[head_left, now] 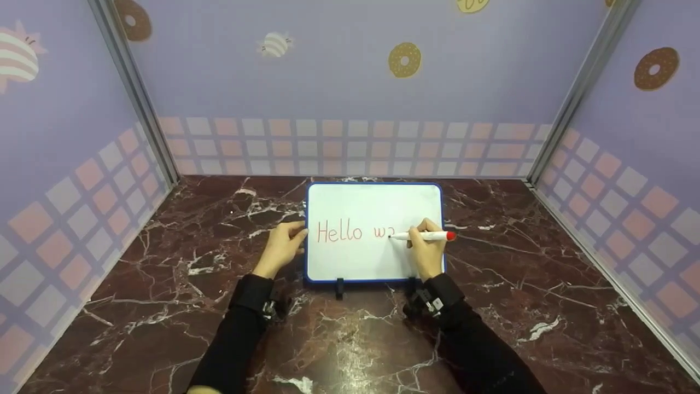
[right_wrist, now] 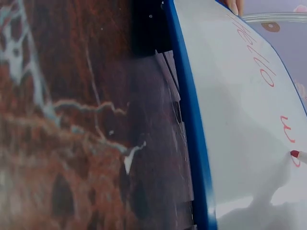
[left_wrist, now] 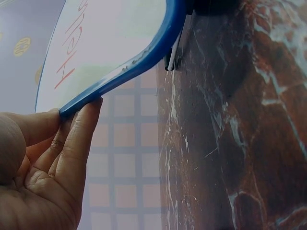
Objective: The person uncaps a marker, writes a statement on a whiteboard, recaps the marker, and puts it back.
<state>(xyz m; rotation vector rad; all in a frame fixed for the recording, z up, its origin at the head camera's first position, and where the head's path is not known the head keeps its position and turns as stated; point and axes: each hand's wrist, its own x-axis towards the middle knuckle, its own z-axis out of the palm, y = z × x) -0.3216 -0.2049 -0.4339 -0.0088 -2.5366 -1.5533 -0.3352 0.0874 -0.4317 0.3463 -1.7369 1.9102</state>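
A whiteboard (head_left: pixel 350 262) with a blue frame (left_wrist: pixel 120 74) stands tilted on the table, bearing "Hello w" and the start of a rounded letter in red. At its left edge, my left hand (head_left: pixel 280 246) pinches the frame, thumb in front and fingers behind. My right hand (head_left: pixel 427 251) holds a white marker (head_left: pixel 432 236) with a red end, in a writing grip over the board's right half. In the right wrist view the red marker tip (right_wrist: pixel 294 154) meets the unfinished-looking curve after the "w". Most of the right hand is out of that view.
Black stand feet (head_left: pixel 340 289) hold the board's lower edge. The dark red marbled table (head_left: pixel 191 306) spreads around it. Patterned purple panels (head_left: pixel 339 82) close off the back and both sides, joined by grey metal posts (head_left: pixel 136 87).
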